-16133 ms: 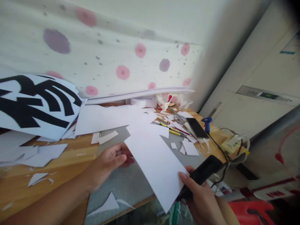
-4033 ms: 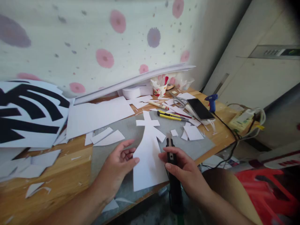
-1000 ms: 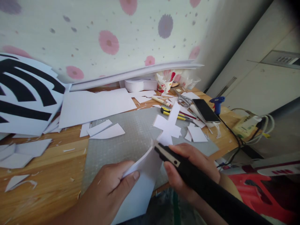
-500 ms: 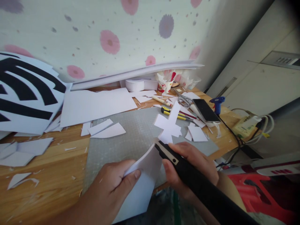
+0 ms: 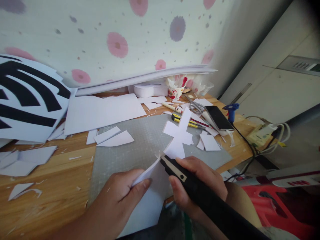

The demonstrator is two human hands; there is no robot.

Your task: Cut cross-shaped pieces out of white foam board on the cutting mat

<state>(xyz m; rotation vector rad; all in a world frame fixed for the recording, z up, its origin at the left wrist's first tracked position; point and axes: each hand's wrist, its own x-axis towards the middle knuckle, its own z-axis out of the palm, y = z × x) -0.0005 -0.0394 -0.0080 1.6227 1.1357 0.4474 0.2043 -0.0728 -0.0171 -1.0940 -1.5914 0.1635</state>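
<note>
A white foam sheet is pinched at its upper left edge between the thumb and fingers of my left hand. My right hand is closed round a long black tool with a grey metal part near its head. The tool's tip touches the top edge of the sheet, where a thin curled shaving stands up. Just behind the tip, a white cross-shaped piece lies on the grey cutting mat. Its lowest part is close to the tool.
White offcuts lie on the mat's left. Beyond are a large white sheet, yellow-black cutter, scissors, cup, phone and blue glue gun. A black-striped white panel stands left.
My right hand and the black tool have moved slightly left along the sheet's edge. A curled shaving now shows at the tip, and more of the cross-shaped piece is visible.
</note>
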